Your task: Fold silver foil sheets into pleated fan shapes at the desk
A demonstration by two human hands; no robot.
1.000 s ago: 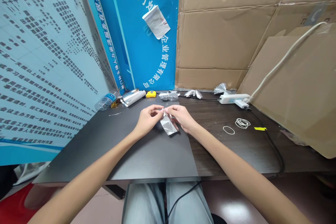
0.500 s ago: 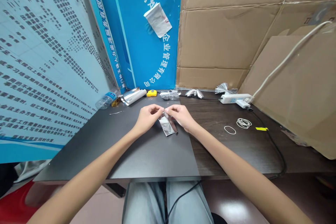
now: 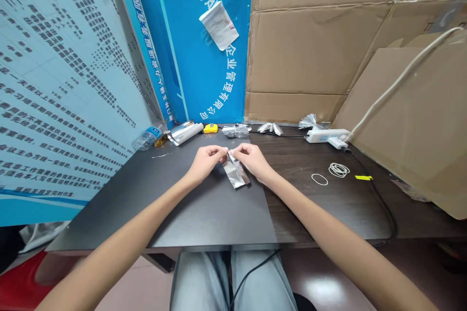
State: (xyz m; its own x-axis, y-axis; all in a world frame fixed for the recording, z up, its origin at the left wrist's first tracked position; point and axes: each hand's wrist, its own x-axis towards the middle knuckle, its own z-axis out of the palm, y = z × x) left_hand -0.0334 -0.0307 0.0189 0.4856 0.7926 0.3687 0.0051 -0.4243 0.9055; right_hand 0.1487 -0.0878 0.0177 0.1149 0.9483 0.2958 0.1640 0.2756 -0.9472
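A folded piece of shiny silver foil (image 3: 235,174) hangs down toward me over the dark grey part of the table. My left hand (image 3: 207,161) pinches its far end between thumb and forefinger. From the other side my right hand (image 3: 251,159) pinches the same end, so the fingertips of both hands almost meet. Whether a tie or a wire is also between the fingers is too small to tell. The near end of the foil is loose and slightly spread.
Along the back lie a plastic bottle (image 3: 148,137), a foil roll (image 3: 187,134), a yellow tape measure (image 3: 210,129) and bundles of silver strips (image 3: 236,130). To the right are a white power strip (image 3: 328,136), white rubber bands (image 3: 339,170) and a yellow tag (image 3: 363,178). Upright panels border the table.
The foil's loose end has swung slightly to the right and its faces have turned a little. Both hands keep their pinch in nearly the same place.
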